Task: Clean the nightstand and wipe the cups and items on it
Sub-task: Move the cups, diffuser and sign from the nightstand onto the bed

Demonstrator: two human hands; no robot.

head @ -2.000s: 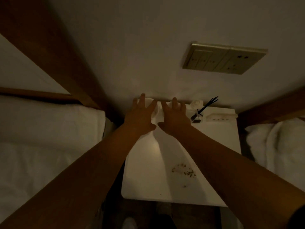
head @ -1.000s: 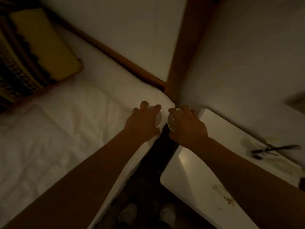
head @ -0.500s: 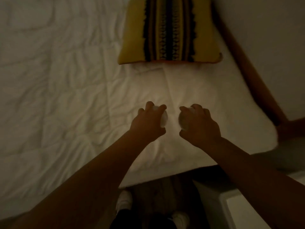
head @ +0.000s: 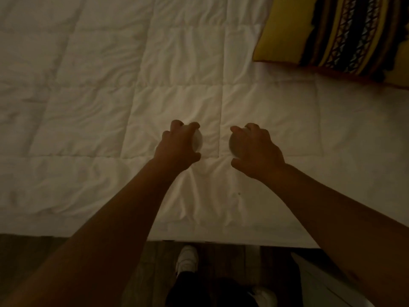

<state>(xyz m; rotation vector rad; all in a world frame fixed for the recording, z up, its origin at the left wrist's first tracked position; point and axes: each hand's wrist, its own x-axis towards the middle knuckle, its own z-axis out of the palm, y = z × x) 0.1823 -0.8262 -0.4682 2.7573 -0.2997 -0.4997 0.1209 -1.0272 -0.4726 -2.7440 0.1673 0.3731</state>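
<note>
Left hand [head: 177,147] curled over a small white cup [head: 197,140], fingers hooked round its rim from above; only the cup's right side shows past the knuckles. Right hand [head: 257,149] gripping a second white cup [head: 232,144] the same way, a sliver of it visible at the hand's left edge. Both cups sit low over the white quilted bedcover [head: 110,103]; cannot tell whether they touch it or hang just above. The two hands level with each other, a gap of wrinkled cover between them. Both forearms bare, reaching in from the lower corners. Yellow cushion [head: 287,29] with a dark patterned band lies on the bed at upper right, well apart from the hands. Below the bed edge: dark floor, a white shoe [head: 187,258], and the pale corner of the nightstand [head: 321,286] at lower right. Light very dim
</note>
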